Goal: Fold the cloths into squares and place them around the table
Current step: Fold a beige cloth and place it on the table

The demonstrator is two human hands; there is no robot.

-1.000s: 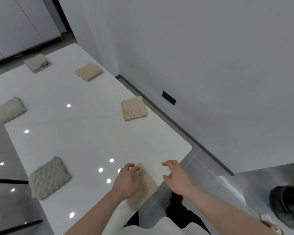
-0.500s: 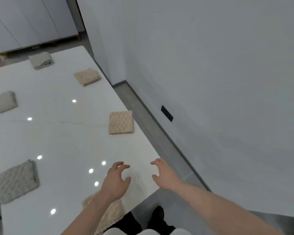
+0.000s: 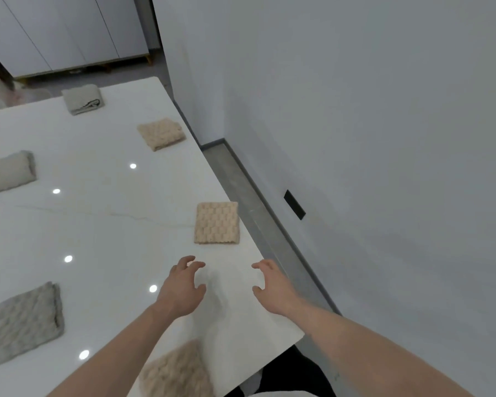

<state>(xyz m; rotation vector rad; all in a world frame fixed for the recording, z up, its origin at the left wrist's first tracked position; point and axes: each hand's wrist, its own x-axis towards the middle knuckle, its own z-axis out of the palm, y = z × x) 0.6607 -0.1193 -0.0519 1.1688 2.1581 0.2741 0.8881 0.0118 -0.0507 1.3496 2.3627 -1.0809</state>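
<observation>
- Left hand (image 3: 181,290) and right hand (image 3: 272,290) hang side by side above the white tabletop (image 3: 103,224) near its right edge; fingers loosely curled, holding nothing.
- A beige folded cloth (image 3: 178,371) lies at the near edge, under the left forearm, blurred.
- Two more beige squares sit along the right edge: one (image 3: 216,222) just beyond the hands, one (image 3: 161,133) farther on.
- Grey cloths: near-left (image 3: 22,322), left edge (image 3: 9,171), far edge (image 3: 82,99).
- No readable writing anywhere.
</observation>
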